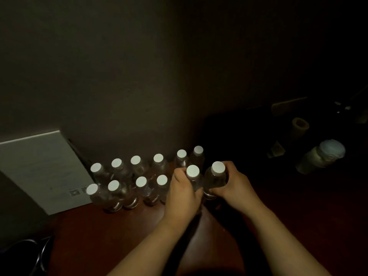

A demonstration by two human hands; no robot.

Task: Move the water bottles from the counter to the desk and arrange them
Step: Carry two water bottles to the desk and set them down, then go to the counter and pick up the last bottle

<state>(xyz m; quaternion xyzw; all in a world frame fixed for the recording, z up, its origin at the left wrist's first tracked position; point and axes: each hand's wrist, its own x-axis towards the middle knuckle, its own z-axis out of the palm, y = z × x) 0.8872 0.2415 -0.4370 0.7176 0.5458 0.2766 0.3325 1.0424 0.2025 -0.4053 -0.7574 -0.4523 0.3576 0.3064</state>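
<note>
Several clear water bottles with white caps (139, 176) stand in two rows on the dark wooden desk (119, 236), close to the wall. My left hand (182, 194) grips a bottle (194, 176) at the right end of the front row. My right hand (233, 184) grips another bottle (216, 176) just to its right. Both bottles are upright and almost touch each other. Whether their bases rest on the desk is hidden by my hands.
A white sheet or box (41, 168) lies at the left against the wall. A dim lidded jar (322, 156) and a roll (299, 126) sit at the dark right. A dark rounded object (29, 253) is at the lower left corner.
</note>
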